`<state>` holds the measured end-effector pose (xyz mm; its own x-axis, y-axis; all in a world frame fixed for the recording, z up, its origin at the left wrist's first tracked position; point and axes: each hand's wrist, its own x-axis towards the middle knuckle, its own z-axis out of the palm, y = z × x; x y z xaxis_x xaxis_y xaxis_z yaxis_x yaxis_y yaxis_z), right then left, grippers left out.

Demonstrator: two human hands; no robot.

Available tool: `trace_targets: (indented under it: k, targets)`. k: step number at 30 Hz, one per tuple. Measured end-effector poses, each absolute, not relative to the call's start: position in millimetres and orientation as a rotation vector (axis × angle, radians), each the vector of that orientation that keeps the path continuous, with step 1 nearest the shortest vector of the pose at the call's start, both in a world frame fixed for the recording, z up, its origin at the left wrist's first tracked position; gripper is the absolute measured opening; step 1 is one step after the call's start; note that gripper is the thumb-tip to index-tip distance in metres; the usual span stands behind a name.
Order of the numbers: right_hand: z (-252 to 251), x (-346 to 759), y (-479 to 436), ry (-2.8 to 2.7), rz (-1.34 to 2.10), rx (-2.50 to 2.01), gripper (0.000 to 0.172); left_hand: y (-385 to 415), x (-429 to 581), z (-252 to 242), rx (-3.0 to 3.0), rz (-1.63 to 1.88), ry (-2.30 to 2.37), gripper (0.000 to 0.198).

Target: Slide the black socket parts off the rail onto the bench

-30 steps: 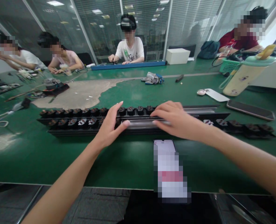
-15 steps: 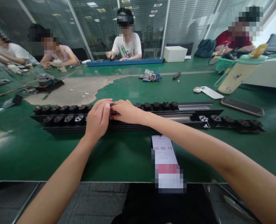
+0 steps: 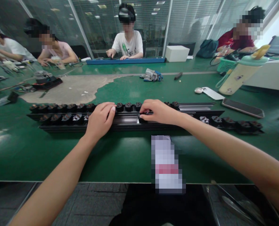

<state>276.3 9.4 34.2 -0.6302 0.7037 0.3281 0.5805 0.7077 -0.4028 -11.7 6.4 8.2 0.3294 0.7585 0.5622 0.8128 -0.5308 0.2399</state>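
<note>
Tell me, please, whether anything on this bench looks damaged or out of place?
Yes: the green mat has a large torn patch at back left, baring a pale surface with ragged edges. Also, the near black rail has an unfilled gap between the left hand and right hand.

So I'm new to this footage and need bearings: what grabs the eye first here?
The long black rail lined with small black socket parts stretches across the green table, and both hands rest on its middle: the left hand and the right hand. A phone with a blurred screen lies just in front.
</note>
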Motion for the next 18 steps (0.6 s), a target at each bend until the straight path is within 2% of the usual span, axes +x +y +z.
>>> trace_targets:
  k: [7,18]
  targets:
    - [36,362,-18,-2.402,0.388,-1.159,0.028,7,-11,6,-2.483,-0.958,-1.429,0.049]
    - [12,364,-28,-2.419,0.225,-1.164,0.039,7,-11,4,-2.483,-0.932,-1.399,0.046]
